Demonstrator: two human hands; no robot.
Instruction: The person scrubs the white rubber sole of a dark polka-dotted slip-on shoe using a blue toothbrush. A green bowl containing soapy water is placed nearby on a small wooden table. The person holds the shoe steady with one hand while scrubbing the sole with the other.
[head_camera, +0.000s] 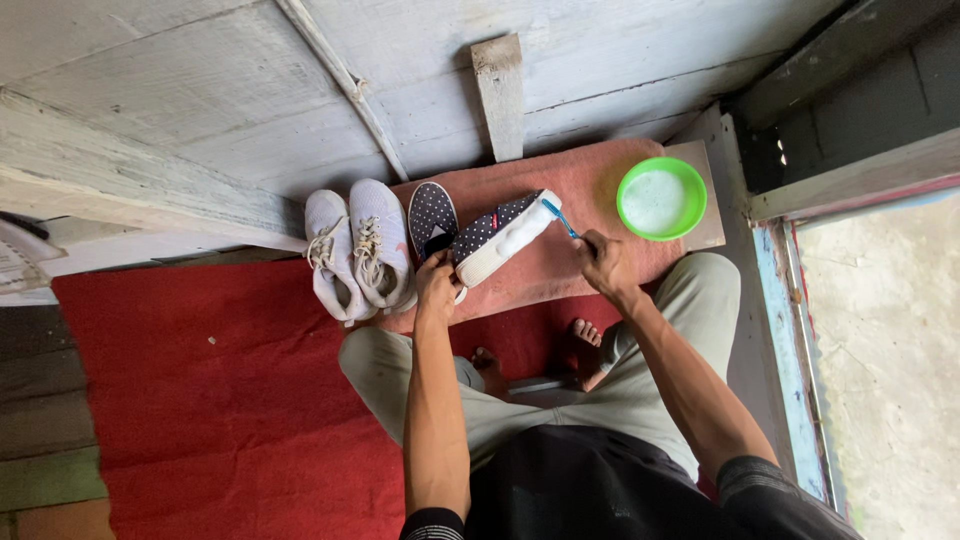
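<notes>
Dotted shoe (497, 238), dark with white spots and a white sole, tipped on its side over the pink towel (600, 180), sole turned to the right. Gripped at the heel end by the left hand (438, 285), fingers closed around it. Blue toothbrush (560, 218) pinched in the right hand (605, 262), fingers shut on the handle, head touching the white sole near the toe. Second dotted shoe (432, 215) lying flat on the towel just beside the first, on its left, opening up. Pair of white sneakers (358, 250) with laces standing side by side further left, at the towel's edge, partly on the red carpet (200, 400). Green bowl (661, 198) with pale foamy liquid at the towel's right end, well apart from the brush. Grey wooden planks (200, 90) behind the towel. Seated, knees spread in light trousers (640, 390), bare feet (588, 332) on the carpet between them, below the towel. Pale concrete floor (890, 340) at far right, beyond a blue-painted edge.
</notes>
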